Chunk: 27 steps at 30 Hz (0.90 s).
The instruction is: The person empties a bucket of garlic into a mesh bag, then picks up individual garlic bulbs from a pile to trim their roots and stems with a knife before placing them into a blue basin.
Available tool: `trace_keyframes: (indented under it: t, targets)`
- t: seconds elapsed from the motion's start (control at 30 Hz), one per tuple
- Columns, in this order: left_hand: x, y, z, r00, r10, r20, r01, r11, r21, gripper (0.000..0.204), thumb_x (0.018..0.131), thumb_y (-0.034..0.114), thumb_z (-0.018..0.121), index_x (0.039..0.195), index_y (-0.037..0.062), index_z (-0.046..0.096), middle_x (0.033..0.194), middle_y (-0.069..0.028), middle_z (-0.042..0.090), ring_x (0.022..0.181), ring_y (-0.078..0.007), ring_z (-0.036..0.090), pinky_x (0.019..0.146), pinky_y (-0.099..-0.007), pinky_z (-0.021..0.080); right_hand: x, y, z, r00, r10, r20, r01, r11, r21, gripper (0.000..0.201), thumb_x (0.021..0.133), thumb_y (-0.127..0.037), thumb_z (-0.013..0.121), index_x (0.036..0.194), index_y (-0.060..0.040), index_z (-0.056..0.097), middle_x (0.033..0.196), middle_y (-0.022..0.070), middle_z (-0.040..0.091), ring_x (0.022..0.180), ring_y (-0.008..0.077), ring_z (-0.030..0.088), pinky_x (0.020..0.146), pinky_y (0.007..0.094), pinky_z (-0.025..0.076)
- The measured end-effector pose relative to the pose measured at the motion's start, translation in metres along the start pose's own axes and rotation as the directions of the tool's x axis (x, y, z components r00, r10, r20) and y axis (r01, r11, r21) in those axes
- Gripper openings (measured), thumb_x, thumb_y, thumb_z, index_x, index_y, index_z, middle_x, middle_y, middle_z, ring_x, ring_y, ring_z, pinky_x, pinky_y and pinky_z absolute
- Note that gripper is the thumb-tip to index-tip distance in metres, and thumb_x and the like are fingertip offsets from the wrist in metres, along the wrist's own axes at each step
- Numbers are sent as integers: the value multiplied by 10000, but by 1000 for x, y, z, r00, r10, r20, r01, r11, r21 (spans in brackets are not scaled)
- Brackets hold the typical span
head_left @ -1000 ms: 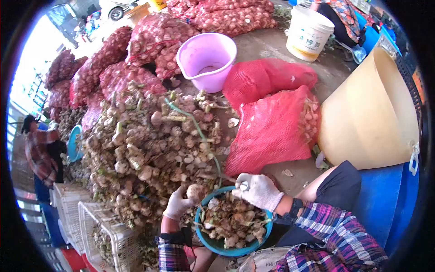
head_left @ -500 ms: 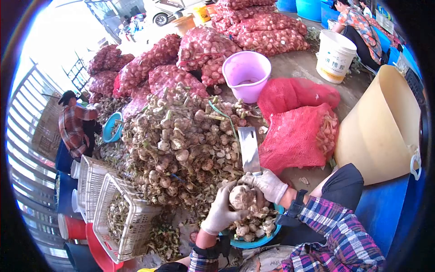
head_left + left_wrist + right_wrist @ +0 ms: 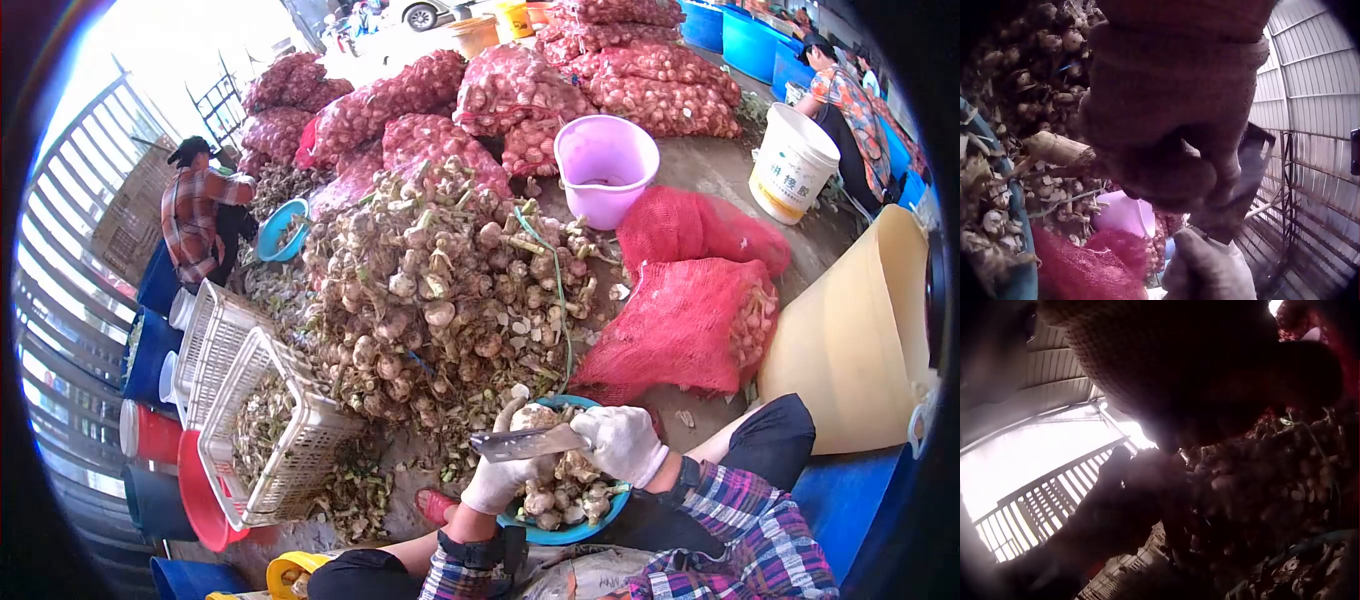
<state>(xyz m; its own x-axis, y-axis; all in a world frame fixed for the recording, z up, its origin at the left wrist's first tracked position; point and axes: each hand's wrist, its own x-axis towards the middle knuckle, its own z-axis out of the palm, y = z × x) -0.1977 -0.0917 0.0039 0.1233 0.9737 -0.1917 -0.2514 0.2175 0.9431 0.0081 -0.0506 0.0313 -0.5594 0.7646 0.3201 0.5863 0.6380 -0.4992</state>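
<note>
In the head view my gloved left hand [image 3: 497,484] holds a garlic bulb [image 3: 535,416] over a blue basin [image 3: 575,535] of trimmed garlic. My gloved right hand [image 3: 622,444] grips a cleaver [image 3: 530,442], its blade lying level across the bulb and overlapping the left fingers. From the left wrist, a thick garlic stem [image 3: 1057,150] sticks out beside the left hand [image 3: 1160,119], and the cleaver blade [image 3: 1249,172] shows behind it. The right wrist view is very dark; the right hand [image 3: 1191,369] fills its top.
A large heap of untrimmed garlic [image 3: 420,290] lies ahead. White crates [image 3: 300,440] stand left, red mesh sacks [image 3: 680,325] and a tall cream tub [image 3: 850,340] right. A purple bucket [image 3: 605,170] is behind the heap. Other people [image 3: 200,215] sit farther off.
My left hand has brought a garlic bulb over the basin to my right hand. The cleaver has swung from pointing away to lying across the bulb. The head view has shifted left.
</note>
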Motion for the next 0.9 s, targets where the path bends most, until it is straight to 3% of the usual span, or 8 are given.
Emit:
trace_keyframes:
  t: [0.23, 0.27, 0.37, 0.53, 0.63, 0.7, 0.77, 0.9]
  targets:
    - [1, -20, -11, 989, 83, -124, -54, 973, 223, 777, 794, 35, 757, 1420, 51, 296, 1201, -112, 592, 1040, -195, 609, 885, -311, 530, 5, -12, 3, 994, -104, 16, 105, 994, -44, 101, 756, -152, 606, 856, -136, 596, 741, 53, 593, 724, 249, 637, 619, 380, 510]
    - [-1, -23, -11, 985, -25, -169, 26, 1000, 1, 749, 785, 31, 766, 1392, 45, 329, 1213, -117, 587, 1075, -195, 594, 909, -311, 519, 6, -11, 5, 994, -110, 17, 110, 993, -44, 101, 756, -152, 606, 856, -136, 596, 741, 53, 593, 724, 249, 637, 619, 380, 510]
    - [-6, -21, -16, 995, 58, -85, -43, 984, 172, 744, 772, 21, 774, 1378, 34, 343, 1234, -125, 578, 1094, -191, 587, 924, -314, 513, 3, -5, 10, 990, -134, -31, 132, 989, -71, 103, 756, -156, 605, 855, -138, 587, 745, 49, 585, 721, 251, 633, 625, 378, 509]
    - [-9, -9, -10, 993, -29, -114, 27, 1000, -16, 739, 749, 22, 789, 1352, -3, 362, 1224, -118, 591, 1079, -176, 594, 917, -313, 511, 1, 9, 19, 989, -142, -45, 139, 988, -62, 178, 703, -98, 644, 880, -108, 621, 769, 59, 627, 712, 272, 641, 610, 402, 504]
    - [-12, -3, -9, 993, 97, -62, -64, 918, 392, 735, 708, 64, 821, 1315, -5, 412, 1190, -110, 605, 1069, -162, 593, 915, -308, 504, -2, 24, 28, 993, -109, -51, 109, 994, -5, 140, 718, -96, 636, 853, -120, 607, 755, 61, 618, 691, 273, 636, 597, 400, 500]
    - [-19, 8, 1, 985, -4, -172, 35, 984, 177, 750, 632, 56, 826, 1271, -3, 437, 1113, -86, 620, 1006, -166, 606, 889, -311, 512, -6, 49, 35, 968, 244, 48, -216, 920, -327, 160, 881, -269, 526, 786, -156, 588, 708, 104, 615, 644, 313, 639, 573, 434, 500]
    - [-40, 41, 6, 986, 148, -77, -121, 952, 281, 788, 626, 97, 858, 1280, -19, 435, 1134, -97, 624, 1046, -146, 595, 932, -305, 488, -19, 112, 45, 848, 508, 148, -466, 850, -247, 225, 911, -321, 502, 796, -148, 590, 718, 119, 625, 650, 331, 641, 570, 457, 500]
    - [-25, 38, -12, 984, 105, -147, -77, 980, 184, 773, 652, 106, 838, 1289, -25, 419, 1126, -97, 619, 1046, -163, 593, 929, -309, 487, -2, 39, 15, 968, 230, -103, -239, 967, -88, 217, 912, -306, 533, 795, -130, 583, 727, 113, 623, 666, 337, 634, 576, 445, 500]
